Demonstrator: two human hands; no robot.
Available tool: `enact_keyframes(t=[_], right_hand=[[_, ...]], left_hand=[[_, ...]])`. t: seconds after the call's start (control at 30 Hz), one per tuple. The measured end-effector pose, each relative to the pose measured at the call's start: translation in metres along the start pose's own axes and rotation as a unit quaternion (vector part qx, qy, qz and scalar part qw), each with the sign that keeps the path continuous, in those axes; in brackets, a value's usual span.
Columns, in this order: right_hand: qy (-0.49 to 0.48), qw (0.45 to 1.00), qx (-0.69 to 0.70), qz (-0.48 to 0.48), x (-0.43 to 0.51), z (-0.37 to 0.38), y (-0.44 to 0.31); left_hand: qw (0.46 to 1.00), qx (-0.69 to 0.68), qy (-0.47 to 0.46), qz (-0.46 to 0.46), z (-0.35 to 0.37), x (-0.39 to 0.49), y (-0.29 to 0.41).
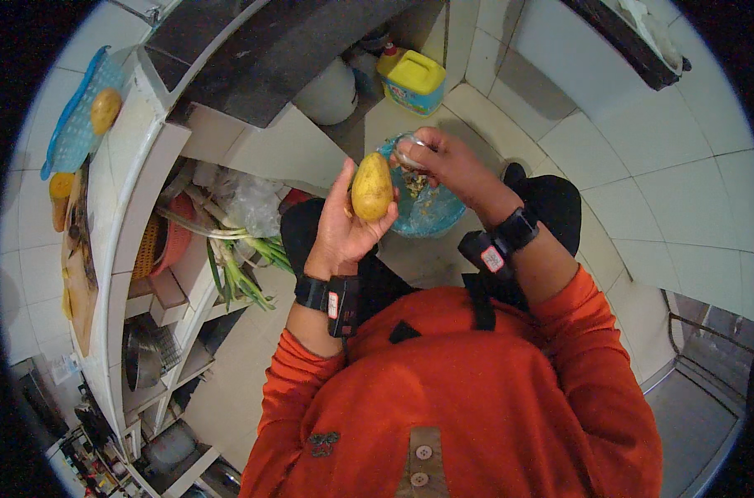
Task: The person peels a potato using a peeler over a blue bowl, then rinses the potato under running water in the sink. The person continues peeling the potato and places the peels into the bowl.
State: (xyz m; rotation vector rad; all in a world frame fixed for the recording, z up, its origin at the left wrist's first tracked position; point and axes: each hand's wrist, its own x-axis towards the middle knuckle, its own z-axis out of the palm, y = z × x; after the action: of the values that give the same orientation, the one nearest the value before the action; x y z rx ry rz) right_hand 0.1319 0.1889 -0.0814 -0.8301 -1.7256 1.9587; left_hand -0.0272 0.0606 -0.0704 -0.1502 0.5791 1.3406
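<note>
A yellow potato (372, 187) rests upright in my left hand (346, 233), my thumb on one side and my fingertips on the other. Its skin still shows brown specks. Just right of it, my right hand (445, 159) grips a small shiny tool (410, 151); blur and my fingers hide what kind it is. The tool is apart from the potato. Below both hands stands a round blue bin lined with a thin plastic bag (436, 215), with peelings and scraps (416, 183) inside.
A blue basket (72, 124), another potato (105, 110), a cut orange vegetable (60, 187) and a wooden board (81, 292) are on the left counter. Spring onions (234, 261) stick out from the shelf beneath. A yellow-lidded tub (414, 81) and white bucket (328, 93) stand ahead.
</note>
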Motion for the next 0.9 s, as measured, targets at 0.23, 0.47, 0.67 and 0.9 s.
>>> enact_keyframes(t=[0.23,0.47,0.67,0.9], right_hand=[[0.082,0.97,-0.165,-0.156,-0.01,0.035,-0.005],[0.145,0.927,-0.293,-0.185,0.002,0.042,-0.01],[0.16,0.947,-0.258,-0.109,-0.004,0.046,-0.004],[0.257,0.915,-0.26,-0.172,0.006,0.039,0.001]], left_hand=[[0.992,0.085,0.084,0.031,0.0,0.003,-0.012],[0.993,0.088,0.074,0.024,0.008,0.002,-0.023],[0.977,0.169,0.11,0.073,0.011,0.004,-0.022],[0.979,0.181,0.095,0.008,0.014,0.002,-0.024]])
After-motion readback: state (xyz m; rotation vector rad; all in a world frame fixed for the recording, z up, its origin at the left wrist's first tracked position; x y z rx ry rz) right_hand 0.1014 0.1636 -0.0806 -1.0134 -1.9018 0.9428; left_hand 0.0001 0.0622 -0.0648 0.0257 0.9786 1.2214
